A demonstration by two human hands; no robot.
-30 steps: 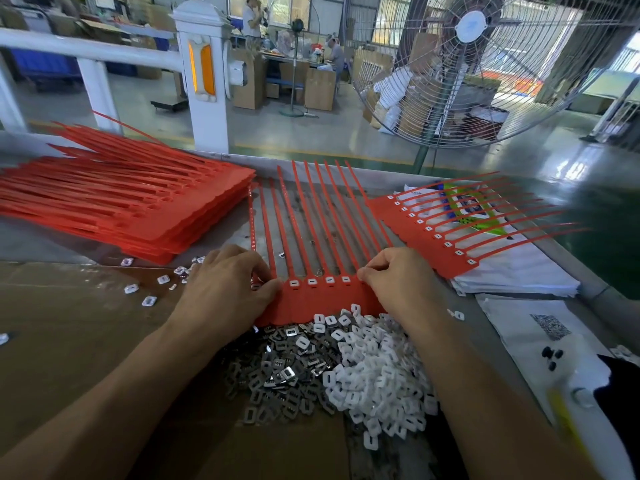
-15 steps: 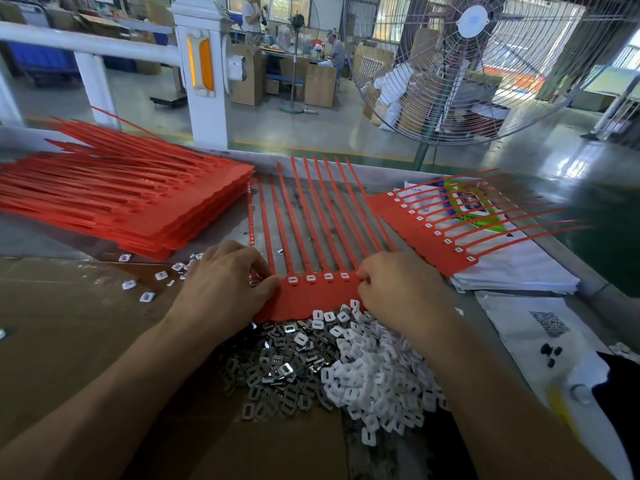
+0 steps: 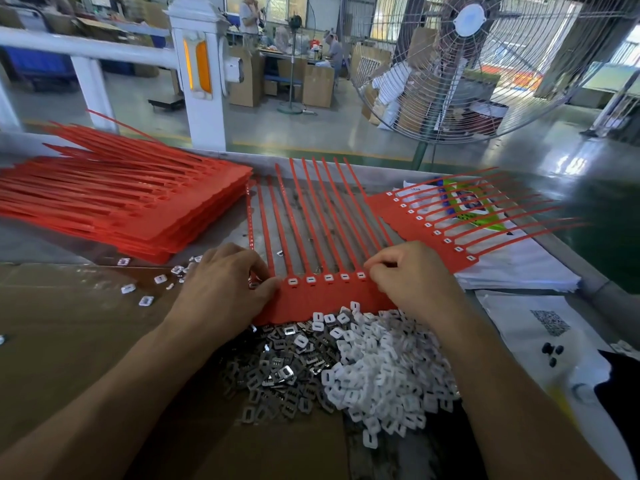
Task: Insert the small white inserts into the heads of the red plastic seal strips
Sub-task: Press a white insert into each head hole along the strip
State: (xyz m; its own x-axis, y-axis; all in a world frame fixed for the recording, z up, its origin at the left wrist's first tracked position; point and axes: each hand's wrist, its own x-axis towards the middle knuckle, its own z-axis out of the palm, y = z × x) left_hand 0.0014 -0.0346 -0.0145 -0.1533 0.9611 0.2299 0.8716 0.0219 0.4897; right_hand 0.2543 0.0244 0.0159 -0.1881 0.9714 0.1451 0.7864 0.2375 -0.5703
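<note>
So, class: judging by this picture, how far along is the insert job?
Done: one red seal sheet set aside right, every head filled. In hand: the middle red sheet shows five white inserts; left hand and right hand work its ends. Left: the tall red stack and loose white insert pile.

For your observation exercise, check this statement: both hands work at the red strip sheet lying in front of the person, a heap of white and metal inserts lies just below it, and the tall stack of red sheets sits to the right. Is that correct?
Not quite. The head view shows the tall stack of red sheets to the left, not the right; on the right lies a single filled sheet. The rest holds: the left hand and right hand work at the red strip sheet, with the heap of inserts just below.
</note>
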